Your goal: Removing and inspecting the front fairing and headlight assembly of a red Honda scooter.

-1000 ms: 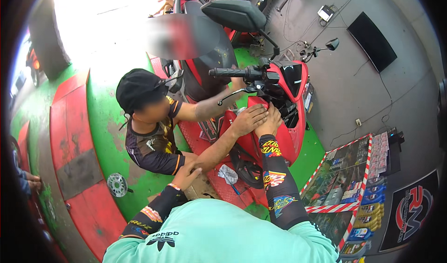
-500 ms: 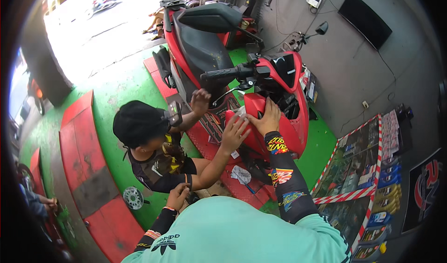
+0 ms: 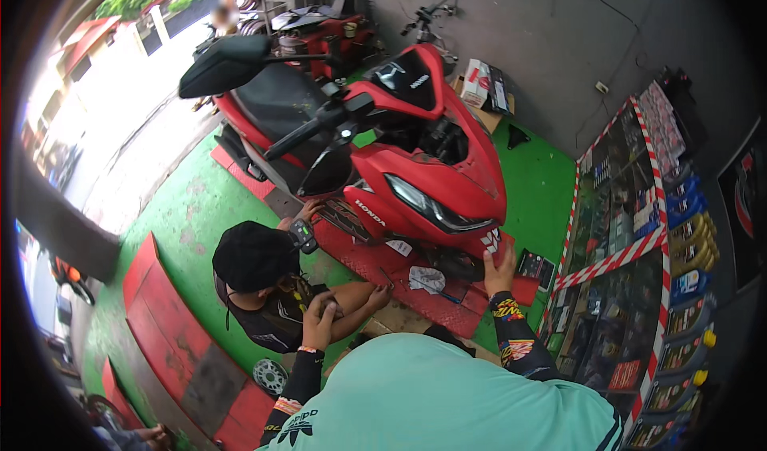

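A red scooter (image 3: 447,183) with a black seat stands in front of me, its headlight and pointed nose toward me. My right hand (image 3: 500,274) is at the tip of the nose, with fingers stretched up against the lower edge of the front fairing. My left hand (image 3: 318,327) is raised beside a crouching co-worker, its fingers apart and partly curled; I make out nothing held in it. The co-worker, in a black cap (image 3: 254,255), has one hand (image 3: 307,211) by the scooter's footboard and the other (image 3: 379,297) low near the red ramp.
A crumpled white cloth (image 3: 427,280) and a blue pen-like tool (image 3: 451,298) lie on the red ramp (image 3: 399,291). A dark tray (image 3: 535,267) sits right of the nose. On the right stands a glass display case (image 3: 611,243) edged with striped tape. A round metal part (image 3: 270,377) lies at left.
My right hand has left the red side panel near the handlebar and is now at the nose. My left hand has risen. The co-worker's hands have dropped away from the panel. The view has shifted.
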Action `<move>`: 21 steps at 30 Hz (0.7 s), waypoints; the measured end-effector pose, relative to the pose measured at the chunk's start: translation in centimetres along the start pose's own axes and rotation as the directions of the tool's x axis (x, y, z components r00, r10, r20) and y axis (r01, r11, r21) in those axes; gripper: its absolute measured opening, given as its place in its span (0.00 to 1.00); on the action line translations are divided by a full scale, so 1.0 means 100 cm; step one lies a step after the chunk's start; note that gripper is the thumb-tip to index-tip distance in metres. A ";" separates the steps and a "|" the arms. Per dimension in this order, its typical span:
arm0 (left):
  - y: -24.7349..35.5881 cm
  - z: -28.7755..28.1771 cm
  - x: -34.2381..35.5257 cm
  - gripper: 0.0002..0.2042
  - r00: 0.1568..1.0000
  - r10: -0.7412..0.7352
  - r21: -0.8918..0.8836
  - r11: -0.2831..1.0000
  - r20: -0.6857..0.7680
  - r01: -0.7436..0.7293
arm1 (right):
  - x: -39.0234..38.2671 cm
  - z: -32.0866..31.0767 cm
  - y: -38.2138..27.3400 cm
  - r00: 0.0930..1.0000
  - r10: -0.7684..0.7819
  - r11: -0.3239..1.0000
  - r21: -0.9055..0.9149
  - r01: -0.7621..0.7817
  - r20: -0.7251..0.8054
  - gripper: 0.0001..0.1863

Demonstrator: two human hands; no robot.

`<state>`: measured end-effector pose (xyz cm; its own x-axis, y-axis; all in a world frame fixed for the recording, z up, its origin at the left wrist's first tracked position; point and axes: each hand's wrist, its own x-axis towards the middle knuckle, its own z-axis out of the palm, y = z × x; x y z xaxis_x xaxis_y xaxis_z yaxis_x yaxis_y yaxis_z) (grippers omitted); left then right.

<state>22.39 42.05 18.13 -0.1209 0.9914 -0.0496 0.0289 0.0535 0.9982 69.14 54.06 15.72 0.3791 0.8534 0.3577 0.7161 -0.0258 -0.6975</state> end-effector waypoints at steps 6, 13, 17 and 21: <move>0.052 0.084 0.102 0.32 0.990 0.114 0.013 0.993 0.082 -0.115 | 0.039 0.010 0.108 0.830 0.505 0.696 0.457 -0.554 0.238 0.44; 0.091 0.184 0.247 0.47 0.859 0.188 0.223 0.971 -0.477 -0.089 | 0.154 0.039 0.063 0.533 0.570 0.166 0.548 -0.820 0.626 0.54; 0.095 0.202 0.270 0.46 0.773 0.246 0.218 0.965 -0.585 -0.142 | 0.180 0.035 0.070 0.579 0.302 0.171 0.555 -0.814 0.757 0.54; 0.098 0.206 0.271 0.44 0.726 0.269 0.242 0.959 -0.633 -0.145 | 0.182 0.039 0.080 0.569 0.145 0.045 0.569 -0.821 0.809 0.53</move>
<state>39.82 71.92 25.89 -0.7077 0.6590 0.2547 0.2850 -0.0635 0.9564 79.48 71.38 14.20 -0.1548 0.9035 -0.3997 -0.6128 -0.4052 -0.6784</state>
